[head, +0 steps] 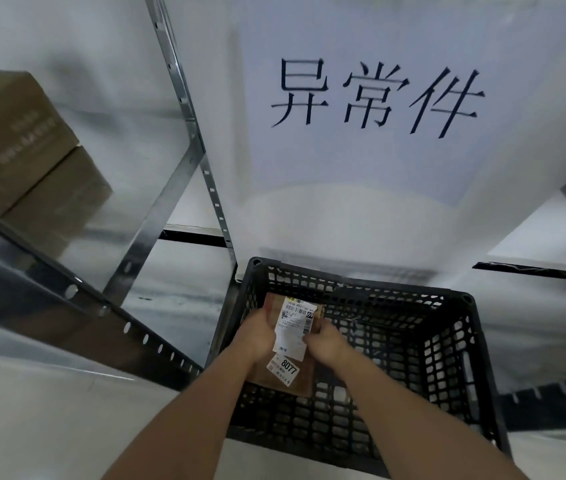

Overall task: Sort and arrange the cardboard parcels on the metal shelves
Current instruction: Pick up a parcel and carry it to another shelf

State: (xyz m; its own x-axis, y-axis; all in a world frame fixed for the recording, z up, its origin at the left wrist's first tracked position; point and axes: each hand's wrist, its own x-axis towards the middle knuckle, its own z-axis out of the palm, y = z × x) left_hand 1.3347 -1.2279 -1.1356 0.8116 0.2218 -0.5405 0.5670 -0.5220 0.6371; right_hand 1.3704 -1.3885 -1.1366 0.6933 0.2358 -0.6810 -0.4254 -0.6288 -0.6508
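Observation:
A small brown cardboard parcel [304,377] with a white shipping label and a tag reading 8077 is held over the open black plastic crate [447,344]. My left hand [257,336] grips its left edge. My right hand [326,342] holds its right side, fingers curled on the label. Both forearms reach in from the bottom of the view. Two larger brown cardboard boxes [22,150] sit stacked on the metal shelf [67,289] at the left.
A perforated metal upright [188,116] and a diagonal brace [157,223] stand between the shelf and the crate. A white sign with black characters [375,98] hangs on the wall behind the crate. A dark shelf rail [551,396] runs at the right.

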